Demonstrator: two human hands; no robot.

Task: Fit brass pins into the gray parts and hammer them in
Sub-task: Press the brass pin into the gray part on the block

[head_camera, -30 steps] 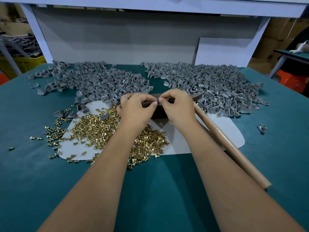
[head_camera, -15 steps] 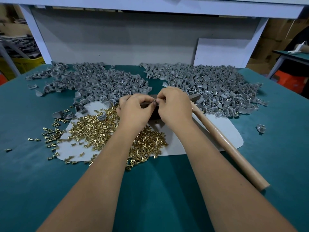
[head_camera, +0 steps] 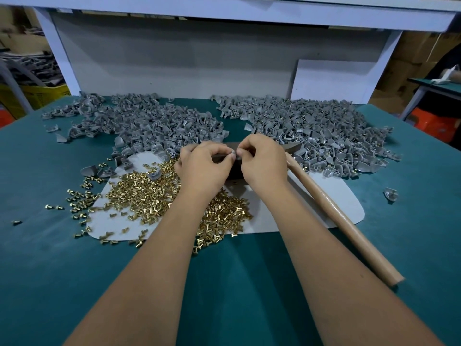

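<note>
A brass pin, hidden, is seemingly pinched between left hand [head_camera: 204,168] and right hand [head_camera: 262,161]; it should be seated squarely before hammering.

- Both hands meet over the middle of the teal table [head_camera: 50,245], left hand [head_camera: 203,168] and right hand [head_camera: 264,162] fingertip to fingertip, pinching something tiny and gray between them; too small to tell what
- Under them sits a dark block [head_camera: 233,168], mostly hidden by the fingers
- Brass pins [head_camera: 139,193] lie heaped on a white sheet [head_camera: 331,196], with strays spilling off its left edge onto the table
- Two gray heaps at the back: left pile of gray parts [head_camera: 149,121], right pile of gray parts [head_camera: 311,128]
- The hammer's wooden handle [head_camera: 344,221] lies slanting just beside the right forearm, untouched
- One lone gray part [head_camera: 391,194] sits far right
</note>
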